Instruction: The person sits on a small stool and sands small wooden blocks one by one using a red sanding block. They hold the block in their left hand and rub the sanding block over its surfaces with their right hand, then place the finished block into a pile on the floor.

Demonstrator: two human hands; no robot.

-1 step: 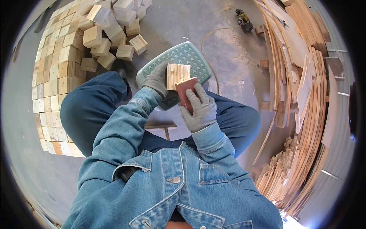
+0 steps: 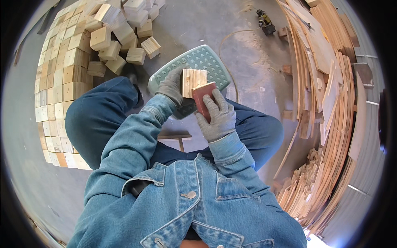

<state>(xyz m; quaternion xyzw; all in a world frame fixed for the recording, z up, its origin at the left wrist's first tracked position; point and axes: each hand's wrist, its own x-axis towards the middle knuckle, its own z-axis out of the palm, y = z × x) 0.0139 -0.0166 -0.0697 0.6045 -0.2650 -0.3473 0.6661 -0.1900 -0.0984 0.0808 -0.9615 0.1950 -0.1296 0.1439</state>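
Note:
My left hand (image 2: 170, 87), in a grey glove, grips a layered, pale wooden block (image 2: 192, 79) by its left side. The block is held over a light green plastic stool (image 2: 203, 55), whose top has a raised pattern. In my gloved right hand (image 2: 218, 118) is a sanding block (image 2: 202, 99) with a reddish-brown face and a pale wooden edge. Its upper end meets the lower right part of the wooden block. My right fingers lie along the sanding block's right side. The left fingertips are hidden behind the wooden block.
Stacked wooden blocks (image 2: 62, 78) stand at the left, with a loose heap of blocks (image 2: 120, 35) beyond. Long boards and strips (image 2: 337, 124) lie along the right. A yellow and black power drill (image 2: 265, 22) rests on the floor, near a thin cable (image 2: 225, 38) and sawdust (image 2: 258, 53).
Both hands, with the wooden block and the sanding block, have shifted very slightly to the right. My grip on each looks the same.

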